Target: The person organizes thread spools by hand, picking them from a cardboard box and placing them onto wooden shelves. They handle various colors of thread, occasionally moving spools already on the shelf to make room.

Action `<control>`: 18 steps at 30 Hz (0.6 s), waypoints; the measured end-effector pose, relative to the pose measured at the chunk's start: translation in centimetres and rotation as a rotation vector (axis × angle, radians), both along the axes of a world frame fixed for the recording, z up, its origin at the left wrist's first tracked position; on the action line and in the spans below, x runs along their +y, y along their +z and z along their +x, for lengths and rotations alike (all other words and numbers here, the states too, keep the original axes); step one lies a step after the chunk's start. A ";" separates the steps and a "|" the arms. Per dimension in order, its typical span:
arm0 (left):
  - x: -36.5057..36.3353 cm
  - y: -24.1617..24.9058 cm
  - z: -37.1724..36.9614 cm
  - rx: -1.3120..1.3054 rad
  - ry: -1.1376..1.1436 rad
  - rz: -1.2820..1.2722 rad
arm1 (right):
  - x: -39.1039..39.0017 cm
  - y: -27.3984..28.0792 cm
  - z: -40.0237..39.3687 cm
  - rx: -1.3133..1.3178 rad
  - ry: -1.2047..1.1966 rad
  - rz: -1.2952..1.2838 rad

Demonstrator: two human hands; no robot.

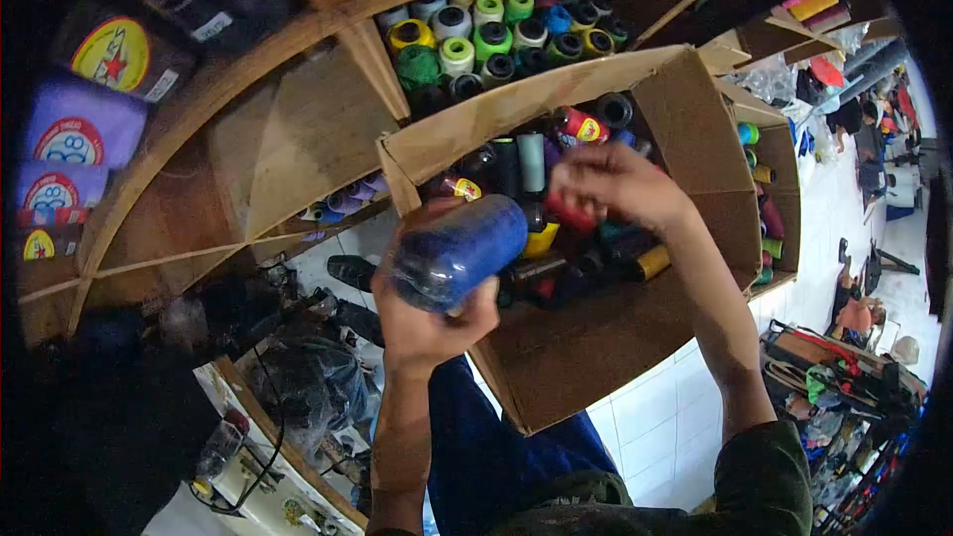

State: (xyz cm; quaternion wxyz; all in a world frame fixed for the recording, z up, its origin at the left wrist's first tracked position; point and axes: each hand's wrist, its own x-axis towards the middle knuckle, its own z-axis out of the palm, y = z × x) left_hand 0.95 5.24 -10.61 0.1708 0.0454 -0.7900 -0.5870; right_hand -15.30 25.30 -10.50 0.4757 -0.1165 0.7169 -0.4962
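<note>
Wooden shelving (184, 203) fills the upper left; right of it the person's left hand (425, 337) grips a tilted blue spool (472, 246) before the left side of an open cardboard box (596, 367). Over the box's thread spools (533, 161), the right hand (625, 187) bends its blurred fingers; whether they pinch anything cannot be told.

Left grip (422, 328) cupped, right grip (632, 189) loose.

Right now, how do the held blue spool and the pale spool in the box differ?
Colour: the blue spool is deep blue, the pale spool light grey. Place: the left hand holds the blue spool; the pale spool sits in the cardboard box. Look: the blue spool appears bigger, the pale spool slimmer. Both are roughly cylindrical.
</note>
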 end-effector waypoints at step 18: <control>-10.5 -2.7 3.1 0.029 0.275 0.561 | 0.3 -4.7 -0.4 0.856 -0.152 0.191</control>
